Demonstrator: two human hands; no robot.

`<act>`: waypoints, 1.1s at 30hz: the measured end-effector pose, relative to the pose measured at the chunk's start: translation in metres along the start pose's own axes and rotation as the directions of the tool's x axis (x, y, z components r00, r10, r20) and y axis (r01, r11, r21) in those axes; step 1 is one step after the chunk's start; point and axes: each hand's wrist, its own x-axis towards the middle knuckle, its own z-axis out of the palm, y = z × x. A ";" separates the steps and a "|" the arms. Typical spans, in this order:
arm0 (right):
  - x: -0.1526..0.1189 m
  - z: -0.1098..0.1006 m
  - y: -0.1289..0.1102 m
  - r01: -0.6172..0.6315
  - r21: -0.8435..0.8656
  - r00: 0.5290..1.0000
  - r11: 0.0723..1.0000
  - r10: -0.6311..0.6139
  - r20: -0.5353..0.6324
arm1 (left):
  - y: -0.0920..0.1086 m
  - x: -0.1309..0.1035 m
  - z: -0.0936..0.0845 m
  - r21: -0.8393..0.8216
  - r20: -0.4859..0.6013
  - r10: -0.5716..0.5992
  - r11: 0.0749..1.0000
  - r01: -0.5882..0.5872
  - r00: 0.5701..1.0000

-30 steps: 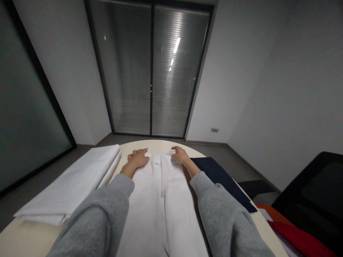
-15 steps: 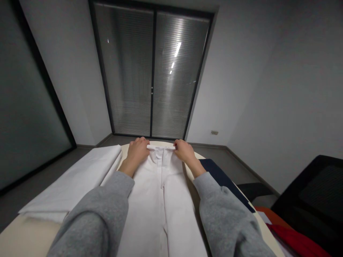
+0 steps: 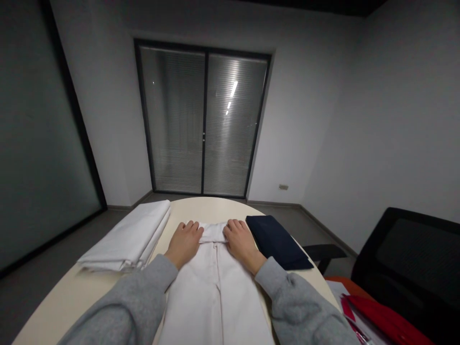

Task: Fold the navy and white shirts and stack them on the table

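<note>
White garment (image 3: pixel 204 297), bottom centre of the frame, and its far end has just changed! Half a second ago that edge was up between the hands, near the table's far rim; now it's turned over into a flat band, closer in, with bare table (image 3: pixel 212 207) showing beyond. The camera's view has shifted too, bringing the door's (image 3: pixel 203 120) whole top frame into sight.

To the hands: left hand (image 3: pixel 185 242) on the band's left end, right hand (image 3: pixel 241 242) on its right, well matched, neither spread wide. Fingers bent and close together, they're touching the fold; the thumbs are hard to see, so I can't tell whether they're pinching.

Smooth, matte woven cloth here, a lengthwise seam running down the middle with a small pucker. Left of centre, a folded white cloth (image 3: pixel 129 235), thick and layered; right of centre, a flat navy cloth (image 3: pixel 276 242), neatly oblong. Soft, heathered grey sleeves (image 3: pixel 125 306) frame the rounded, pale, smooth tabletop.
</note>
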 end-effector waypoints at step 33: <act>-0.022 0.021 0.000 0.061 0.169 0.986 0.984 -0.086 0.146 | -0.014 -0.029 0.029 -0.323 0.225 -0.100 0.931 0.171 0.969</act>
